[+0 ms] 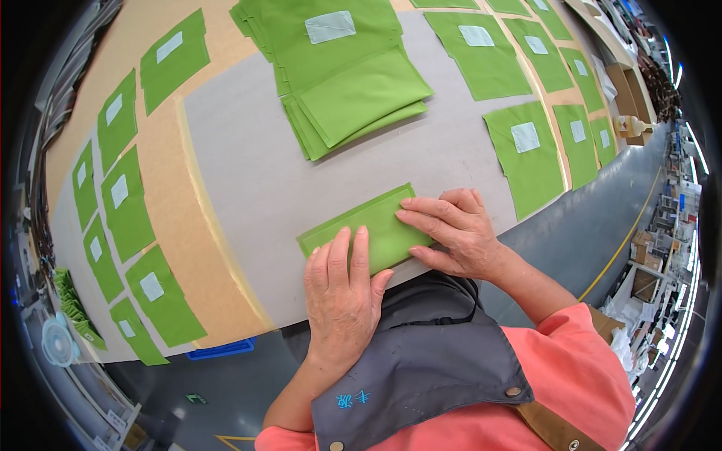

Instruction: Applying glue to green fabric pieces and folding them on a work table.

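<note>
A folded green fabric panel [383, 234] lies slantwise near the table's front edge, with a narrow strip along its far side. My left hand [340, 301] rests on its left part, fingers stretched out and thumb apart. On its right end are the fingers of my right hand [462, 237], extended, the thumb by the near right corner. Both hands touch the panel without wrapping round it. Farther off sits a stack of green panels [331, 68], the top one bearing a pale rectangular patch, with several folded pieces [361, 98] at its near end.
Rows of flat green panels with pale patches lie at left [128, 203] and right [530, 165] on the paper-covered table [248, 150]. A bottle [630, 126] and cardboard box [628, 86] stand at far right. A blue bin [222, 349] shows below the table's front edge.
</note>
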`<control>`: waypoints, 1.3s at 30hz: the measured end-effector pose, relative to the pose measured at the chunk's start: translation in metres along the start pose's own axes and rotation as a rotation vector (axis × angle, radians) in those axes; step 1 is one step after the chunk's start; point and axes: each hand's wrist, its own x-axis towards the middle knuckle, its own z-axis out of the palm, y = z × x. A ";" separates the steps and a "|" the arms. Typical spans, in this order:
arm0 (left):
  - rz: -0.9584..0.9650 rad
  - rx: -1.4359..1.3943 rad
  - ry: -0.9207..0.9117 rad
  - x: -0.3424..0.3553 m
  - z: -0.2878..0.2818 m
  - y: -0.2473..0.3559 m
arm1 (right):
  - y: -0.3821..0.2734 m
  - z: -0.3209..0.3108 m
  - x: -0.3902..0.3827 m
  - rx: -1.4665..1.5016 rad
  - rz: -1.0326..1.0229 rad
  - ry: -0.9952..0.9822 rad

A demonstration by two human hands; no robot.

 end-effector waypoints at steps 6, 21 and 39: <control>-0.033 -0.108 0.018 0.000 -0.006 -0.002 | -0.001 -0.002 0.002 -0.010 -0.002 -0.015; 0.052 -0.192 -0.049 0.027 -0.043 -0.046 | 0.011 -0.027 0.040 -0.093 -0.177 -0.185; 0.138 -0.138 -0.305 0.029 -0.074 -0.065 | 0.022 -0.055 0.045 -0.058 -0.213 -0.518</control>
